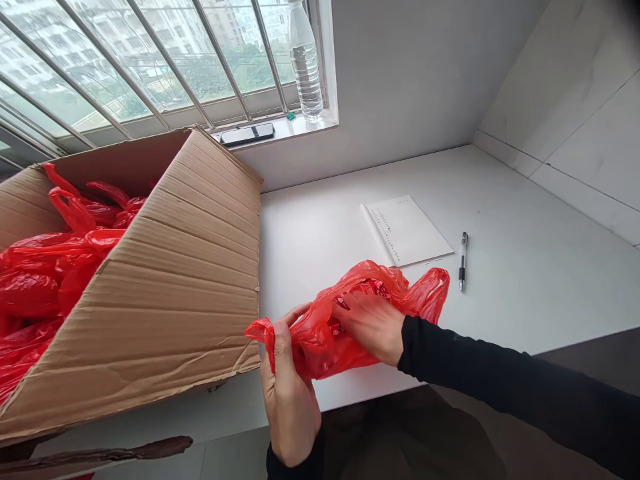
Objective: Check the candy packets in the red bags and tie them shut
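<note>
A red plastic bag (320, 347) rests at the front edge of the white table, its mouth open. Inside it lie small red packets with white print (374, 289). My left hand (289, 393) grips the bag's left handle between thumb and fingers. My right hand (373, 323) reaches into the bag's mouth, its fingers down among the packets. Those fingertips are partly hidden, so I cannot tell whether they hold a packet. The bag's other handle stands up loose on the right, beyond my right wrist.
On the left stands a cardboard box (175, 267) full of tied red plastic bags (35, 287). A notebook (415, 230) and a pen (463, 261) lie on the white table (540, 267). A water bottle (306, 73) and a phone (247, 134) are on the windowsill.
</note>
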`<state>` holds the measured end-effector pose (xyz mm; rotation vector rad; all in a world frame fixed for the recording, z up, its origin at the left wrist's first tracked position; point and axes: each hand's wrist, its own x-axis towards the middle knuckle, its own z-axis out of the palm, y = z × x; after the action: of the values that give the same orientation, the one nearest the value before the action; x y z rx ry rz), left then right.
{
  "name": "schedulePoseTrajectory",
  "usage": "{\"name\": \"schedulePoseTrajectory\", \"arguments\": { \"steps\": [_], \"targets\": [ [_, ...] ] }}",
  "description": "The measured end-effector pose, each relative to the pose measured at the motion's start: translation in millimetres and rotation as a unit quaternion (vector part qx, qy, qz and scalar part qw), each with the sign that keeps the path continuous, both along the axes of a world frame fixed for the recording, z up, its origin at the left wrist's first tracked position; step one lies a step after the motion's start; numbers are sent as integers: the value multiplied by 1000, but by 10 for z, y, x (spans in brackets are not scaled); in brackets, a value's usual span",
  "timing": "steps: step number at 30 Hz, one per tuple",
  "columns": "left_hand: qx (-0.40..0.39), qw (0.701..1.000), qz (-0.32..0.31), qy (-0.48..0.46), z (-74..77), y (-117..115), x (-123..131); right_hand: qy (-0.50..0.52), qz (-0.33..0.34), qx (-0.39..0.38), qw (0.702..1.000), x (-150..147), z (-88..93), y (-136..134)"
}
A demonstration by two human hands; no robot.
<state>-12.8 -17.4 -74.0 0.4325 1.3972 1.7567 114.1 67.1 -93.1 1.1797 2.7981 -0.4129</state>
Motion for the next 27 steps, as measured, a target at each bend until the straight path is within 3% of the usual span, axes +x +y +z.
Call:
{"name": "schedulePoseTrajectory", "arguments": {
  "steps": [10, 18, 22, 27],
  "targets": [
    [-17, 999, 23, -15, -51, -44, -23, -13, 35, -77, 996, 91, 58, -132],
    [-32, 999, 20, -8, -19, -65, -18, 14, 1, -69, 998, 186, 36, -84],
    [-25, 1000, 11, 0, -27, -66, -14, 47, -45, -53, 996, 341, 15, -57],
    [-23, 1000, -15, 11, -25, -61, 19, 60, -54, -59, 995, 564, -63, -60]
  ]
}}
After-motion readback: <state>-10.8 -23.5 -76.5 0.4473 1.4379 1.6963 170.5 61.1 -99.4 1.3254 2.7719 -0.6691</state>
